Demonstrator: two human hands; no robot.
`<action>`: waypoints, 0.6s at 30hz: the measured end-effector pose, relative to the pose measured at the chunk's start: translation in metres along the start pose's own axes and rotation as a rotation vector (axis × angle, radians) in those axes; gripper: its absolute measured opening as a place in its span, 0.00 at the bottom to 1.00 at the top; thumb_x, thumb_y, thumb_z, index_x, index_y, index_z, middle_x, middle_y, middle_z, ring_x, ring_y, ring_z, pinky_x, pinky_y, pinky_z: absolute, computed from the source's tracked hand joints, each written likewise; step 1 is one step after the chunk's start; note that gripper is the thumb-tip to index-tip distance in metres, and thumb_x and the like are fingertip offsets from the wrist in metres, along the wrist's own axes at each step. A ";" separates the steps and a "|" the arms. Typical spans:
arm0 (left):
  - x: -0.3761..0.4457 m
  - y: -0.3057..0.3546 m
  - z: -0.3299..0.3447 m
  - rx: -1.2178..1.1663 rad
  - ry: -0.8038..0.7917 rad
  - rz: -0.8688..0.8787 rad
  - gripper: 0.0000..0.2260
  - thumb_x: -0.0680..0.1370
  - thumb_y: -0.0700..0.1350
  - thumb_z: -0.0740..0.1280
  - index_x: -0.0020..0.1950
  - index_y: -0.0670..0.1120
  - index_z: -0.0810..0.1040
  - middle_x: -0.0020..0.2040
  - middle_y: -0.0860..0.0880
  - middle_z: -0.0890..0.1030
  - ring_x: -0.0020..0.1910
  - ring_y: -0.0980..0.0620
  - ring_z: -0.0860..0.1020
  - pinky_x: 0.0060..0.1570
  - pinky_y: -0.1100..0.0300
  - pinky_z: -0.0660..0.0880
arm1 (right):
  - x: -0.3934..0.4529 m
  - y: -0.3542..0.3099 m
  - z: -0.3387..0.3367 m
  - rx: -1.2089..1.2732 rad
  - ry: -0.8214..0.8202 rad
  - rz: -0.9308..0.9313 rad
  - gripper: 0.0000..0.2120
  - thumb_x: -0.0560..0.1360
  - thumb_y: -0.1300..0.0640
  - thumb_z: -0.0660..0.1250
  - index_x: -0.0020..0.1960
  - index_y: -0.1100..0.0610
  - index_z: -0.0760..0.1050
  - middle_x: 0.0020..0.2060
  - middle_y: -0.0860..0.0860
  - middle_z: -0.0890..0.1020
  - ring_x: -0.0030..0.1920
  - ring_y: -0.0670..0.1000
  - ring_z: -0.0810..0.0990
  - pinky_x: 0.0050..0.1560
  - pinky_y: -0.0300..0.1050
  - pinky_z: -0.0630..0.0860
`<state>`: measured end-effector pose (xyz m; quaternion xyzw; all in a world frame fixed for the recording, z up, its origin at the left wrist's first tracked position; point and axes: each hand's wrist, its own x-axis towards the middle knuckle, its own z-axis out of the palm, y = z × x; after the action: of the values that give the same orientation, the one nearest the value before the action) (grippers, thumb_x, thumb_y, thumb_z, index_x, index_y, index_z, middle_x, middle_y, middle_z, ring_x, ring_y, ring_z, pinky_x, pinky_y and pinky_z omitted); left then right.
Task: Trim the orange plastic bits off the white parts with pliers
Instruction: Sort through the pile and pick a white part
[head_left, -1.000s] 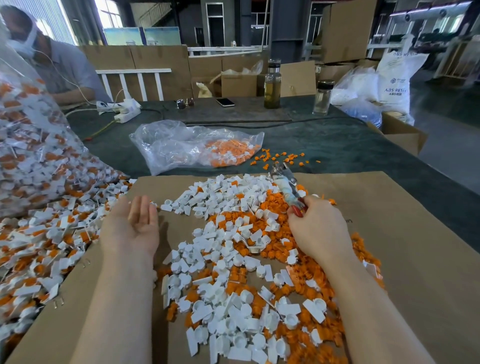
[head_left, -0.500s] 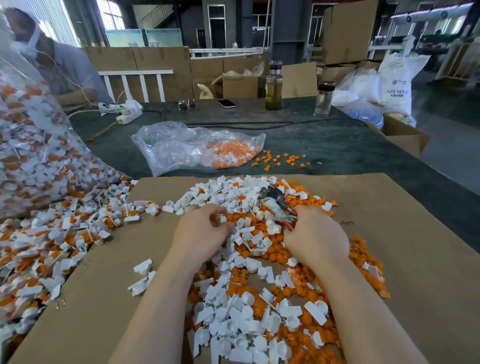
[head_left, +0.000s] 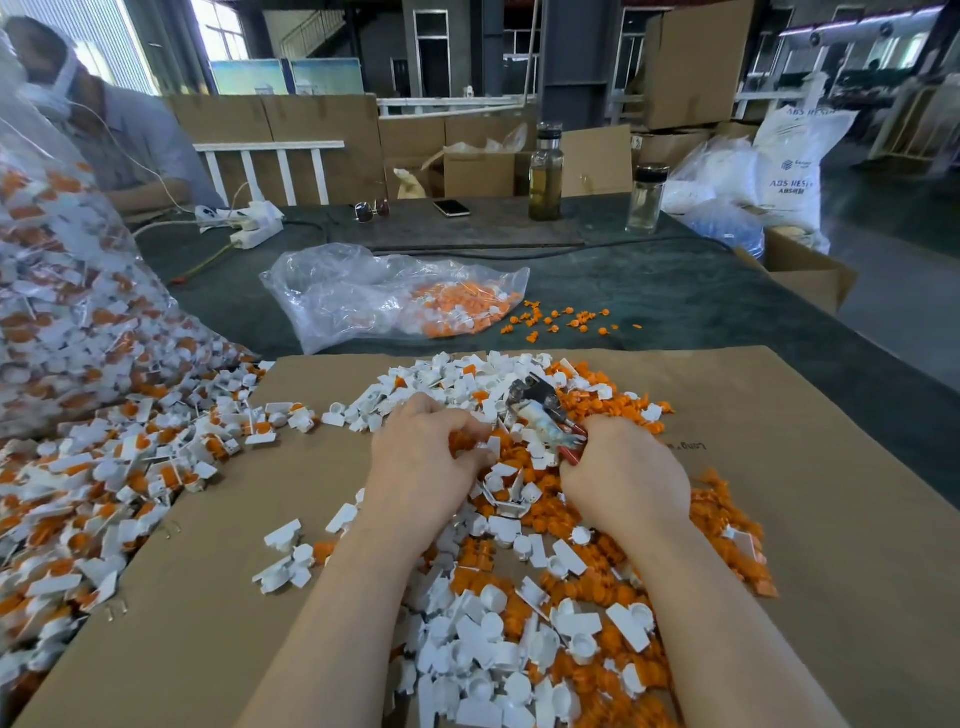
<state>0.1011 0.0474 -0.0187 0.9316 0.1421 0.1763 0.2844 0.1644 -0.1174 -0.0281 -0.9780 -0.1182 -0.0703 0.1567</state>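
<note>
Setting: factory hall, dim at the back, with a green-covered desk (head_left: 675, 296) carrying a brown cardboard sheet (head_left: 831, 493) at its near edge.
Nearest pile: loose white parts (head_left: 483, 660) and cut orange bits (head_left: 722, 514) lie mixed on the cardboard between the two forearms.
Left hand (head_left: 421, 457): knuckles up in the middle of the pile, fingers curled down among the pieces; its grip is narrow, pinching at small white parts, though which piece it holds I cannot tell.
Right hand (head_left: 623, 473): just beside the left, grip closed round the handles of the pliers (head_left: 540, 410).
Pliers: metal head raised over the pile, pointing away and to the left, the jaws hard to judge.
Untrimmed stock (head_left: 93, 493): white parts with orange bits attached spill onto the cardboard's left edge from a big clear sack (head_left: 57, 291).
Further on the desk: a crumpled clear bag (head_left: 363, 296) part-filled with orange bits, and a few stray ones (head_left: 561, 319) just right of it.
Far edge: power strip (head_left: 249, 223), sunglasses (head_left: 371, 209), phone (head_left: 452, 208), two bottles (head_left: 545, 176).
Background: a seated person (head_left: 130, 140) at the far left, cardboard boxes (head_left: 696, 62), a white resin sack (head_left: 789, 166).
</note>
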 end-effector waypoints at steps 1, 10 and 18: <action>0.000 0.000 0.001 -0.003 0.004 0.012 0.08 0.74 0.54 0.74 0.53 0.57 0.84 0.48 0.56 0.71 0.56 0.51 0.73 0.61 0.50 0.71 | 0.000 -0.001 0.000 0.000 0.006 -0.002 0.06 0.75 0.48 0.66 0.47 0.49 0.72 0.39 0.45 0.75 0.36 0.47 0.75 0.32 0.43 0.76; -0.001 0.000 -0.002 -0.265 0.054 -0.033 0.03 0.81 0.49 0.66 0.50 0.58 0.74 0.45 0.58 0.80 0.43 0.60 0.78 0.38 0.66 0.71 | 0.000 -0.001 0.000 0.054 0.044 -0.010 0.07 0.76 0.47 0.65 0.47 0.49 0.70 0.40 0.45 0.73 0.34 0.45 0.72 0.28 0.40 0.67; -0.002 0.008 -0.009 -0.893 -0.004 -0.244 0.10 0.80 0.40 0.68 0.50 0.55 0.85 0.40 0.50 0.86 0.42 0.54 0.84 0.39 0.65 0.79 | 0.001 -0.004 -0.008 0.402 0.135 -0.034 0.05 0.76 0.48 0.65 0.49 0.46 0.71 0.35 0.40 0.74 0.35 0.41 0.74 0.28 0.37 0.65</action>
<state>0.0970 0.0444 -0.0073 0.6946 0.1604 0.1837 0.6768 0.1632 -0.1163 -0.0193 -0.9180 -0.1355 -0.1135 0.3550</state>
